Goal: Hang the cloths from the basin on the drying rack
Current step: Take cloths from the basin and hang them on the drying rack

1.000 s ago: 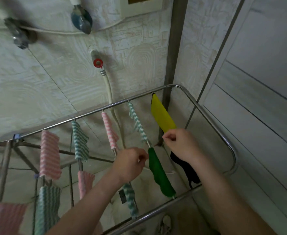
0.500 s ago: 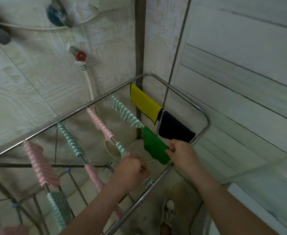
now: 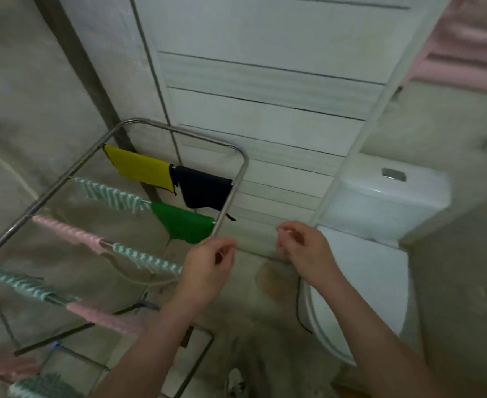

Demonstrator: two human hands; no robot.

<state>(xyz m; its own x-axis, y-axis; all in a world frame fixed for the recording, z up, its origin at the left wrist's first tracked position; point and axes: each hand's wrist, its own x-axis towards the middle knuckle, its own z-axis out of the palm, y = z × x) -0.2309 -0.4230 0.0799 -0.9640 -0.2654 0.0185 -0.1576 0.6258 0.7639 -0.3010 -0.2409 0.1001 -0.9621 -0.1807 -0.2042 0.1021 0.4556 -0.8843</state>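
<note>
By the drying rack (image 3: pixel 227 196), the left hand (image 3: pixel 207 268) curls its fingers together; blur hides any contact. The right hand (image 3: pixel 305 251), fingers loosely apart, is empty.

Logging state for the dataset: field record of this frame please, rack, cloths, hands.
rack: metal tube frame
far rail: yellow cloth, dark cloth, side by side
next rail: striped cloth, green cloth
left hand: empty, loosely curled, at rack's near corner; contact unclear
right hand: empty, loosely curled, off the rack
basin: not in view
toilet: right of rack
</note>
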